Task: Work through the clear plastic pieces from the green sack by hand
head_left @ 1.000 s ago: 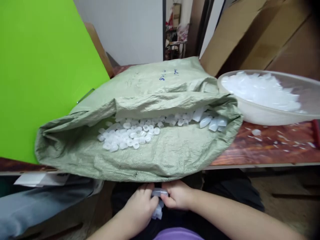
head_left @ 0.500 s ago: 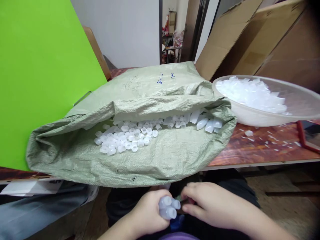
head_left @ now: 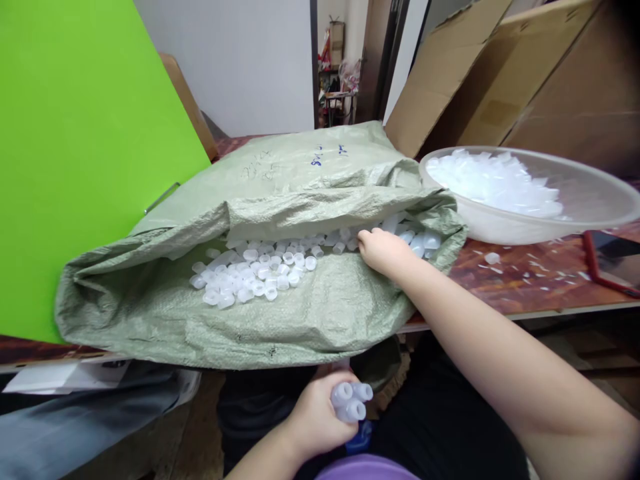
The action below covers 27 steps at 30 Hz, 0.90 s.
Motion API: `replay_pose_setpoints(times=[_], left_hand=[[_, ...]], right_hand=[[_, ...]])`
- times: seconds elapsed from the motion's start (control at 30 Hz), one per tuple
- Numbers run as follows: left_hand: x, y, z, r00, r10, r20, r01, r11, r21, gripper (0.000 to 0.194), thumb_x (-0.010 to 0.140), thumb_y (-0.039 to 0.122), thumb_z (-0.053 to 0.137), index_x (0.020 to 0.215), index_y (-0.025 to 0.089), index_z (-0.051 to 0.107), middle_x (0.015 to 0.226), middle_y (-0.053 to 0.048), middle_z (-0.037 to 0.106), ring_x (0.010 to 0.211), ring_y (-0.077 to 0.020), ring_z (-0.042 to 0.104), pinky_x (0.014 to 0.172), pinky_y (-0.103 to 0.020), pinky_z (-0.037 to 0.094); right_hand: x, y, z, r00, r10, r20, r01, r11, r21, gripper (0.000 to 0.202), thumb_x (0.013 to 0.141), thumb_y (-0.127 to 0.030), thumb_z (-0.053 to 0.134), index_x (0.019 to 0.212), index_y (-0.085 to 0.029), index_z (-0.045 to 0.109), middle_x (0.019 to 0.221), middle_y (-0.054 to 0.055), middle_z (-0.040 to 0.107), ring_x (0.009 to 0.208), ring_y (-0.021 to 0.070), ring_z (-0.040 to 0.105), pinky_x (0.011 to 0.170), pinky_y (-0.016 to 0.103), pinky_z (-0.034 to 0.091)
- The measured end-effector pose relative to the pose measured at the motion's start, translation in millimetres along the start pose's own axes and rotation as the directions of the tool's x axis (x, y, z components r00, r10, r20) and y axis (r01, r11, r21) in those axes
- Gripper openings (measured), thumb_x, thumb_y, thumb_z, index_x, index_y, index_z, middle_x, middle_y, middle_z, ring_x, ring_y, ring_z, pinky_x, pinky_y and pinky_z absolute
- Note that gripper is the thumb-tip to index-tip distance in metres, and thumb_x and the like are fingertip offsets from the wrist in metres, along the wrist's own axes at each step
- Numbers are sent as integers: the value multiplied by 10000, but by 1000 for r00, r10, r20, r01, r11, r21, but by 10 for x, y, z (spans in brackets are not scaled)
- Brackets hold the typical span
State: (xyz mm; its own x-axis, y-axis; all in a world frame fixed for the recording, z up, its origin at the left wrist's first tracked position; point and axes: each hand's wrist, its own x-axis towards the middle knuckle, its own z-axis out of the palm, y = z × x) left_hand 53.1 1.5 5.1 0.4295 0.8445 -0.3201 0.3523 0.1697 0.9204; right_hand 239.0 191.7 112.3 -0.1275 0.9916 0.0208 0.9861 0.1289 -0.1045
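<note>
Several translucent plastic tubes with open round ends are bundled in my left hand, below the sack's front edge. My right hand reaches into the mouth of the pale green woven sack, its fingers pressed together among the plastic pieces; whether they pinch one is hidden. White translucent tube pieces lie in a heap inside the sack, left of my right hand. More pieces show to its right.
A clear plastic bowl of white pieces stands on the reddish table at right, near a red-edged dark object. Cardboard is behind it. A green panel stands left; a purple rounded object is below.
My right hand has moved up from beside my left hand into the sack's opening. My left hand, with the tubes, has shifted slightly right.
</note>
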Motion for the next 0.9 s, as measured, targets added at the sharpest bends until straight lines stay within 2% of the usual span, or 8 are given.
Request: replay_pose_setpoints(times=[0.17, 0.27, 0.33, 0.4, 0.5, 0.67, 0.73, 0.9], left_hand=[[-18, 14, -50, 999, 23, 38, -23, 1000, 0, 411, 538, 95, 556, 936, 160, 634, 830, -13, 656, 708, -137, 592, 630, -195, 452], [-16, 58, -67, 997, 28, 66, -25, 999, -47, 411, 530, 83, 551, 927, 154, 633, 823, -10, 653, 695, -129, 582, 618, -191, 444], [-9, 79, -72, 996, 18, 85, -10, 996, -93, 417, 518, 68, 549, 920, 142, 630, 824, -15, 647, 696, -129, 572, 621, -196, 440], [3, 86, -75, 993, 17, 115, -2, 991, -131, 416, 515, 62, 548, 919, 131, 623, 790, -9, 630, 661, -116, 546, 594, -193, 422], [24, 83, -76, 988, 35, 152, -12, 989, -150, 422, 523, 70, 556, 936, 132, 612, 781, -3, 612, 651, -111, 519, 588, -198, 407], [51, 110, -86, 983, -22, 185, 46, 991, -126, 426, 530, 74, 540, 944, 148, 601, 771, 11, 592, 651, -104, 506, 587, -198, 396], [59, 135, -104, 972, -64, 224, 89, 991, -104, 425, 524, 80, 544, 939, 153, 596, 757, 19, 586, 645, -101, 502, 580, -195, 391], [67, 161, -148, 956, -70, 285, 87, 995, -46, 415, 519, 83, 535, 922, 157, 599, 804, 9, 609, 716, -129, 538, 639, -211, 415]], right_hand=[[-242, 88, -41, 998, -63, -10, 63, 998, 19, 249, 828, -240, 443, 1044, -162, 537, 986, 116, 557, 884, 236, 582, 770, 333, 447], [-676, 105, -102, 988, -82, -133, 114, 961, 253, 220, 825, -215, 452, 1040, -179, 489, 967, 75, 547, 844, 176, 569, 772, 295, 458], [-1064, 67, -94, 972, -163, -169, 230, 794, 563, 206, 824, -245, 485, 1023, -194, 466, 906, 47, 555, 811, 145, 565, 741, 255, 478], [-1443, 3, -13, 924, -377, -61, 306, 633, 712, 252, 833, -252, 493, 1082, -221, 473, 941, 51, 579, 830, 140, 569, 737, 246, 488], [-1833, -70, 239, 823, -564, 69, 339, 585, 737, 259, 863, -229, 455, 1111, -250, 529, 993, 52, 622, 905, 151, 571, 815, 282, 475], [-1997, -7, 658, 916, -392, 81, 178, 579, 796, 206, 856, -255, 495, 1032, -231, 599, 1041, 68, 606, 968, 141, 575, 849, 260, 482], [-2010, 40, 709, 920, -382, 91, 171, 598, 783, 219, 852, -256, 502, 1044, -241, 607, 1009, 63, 598, 922, 130, 586, 800, 234, 497], [-2029, 73, 695, 799, -597, 73, 450, 674, 586, 356, 907, -179, 344, 1196, -286, 521, 1138, 63, 596, 1005, 165, 569, 827, 291, 479]])
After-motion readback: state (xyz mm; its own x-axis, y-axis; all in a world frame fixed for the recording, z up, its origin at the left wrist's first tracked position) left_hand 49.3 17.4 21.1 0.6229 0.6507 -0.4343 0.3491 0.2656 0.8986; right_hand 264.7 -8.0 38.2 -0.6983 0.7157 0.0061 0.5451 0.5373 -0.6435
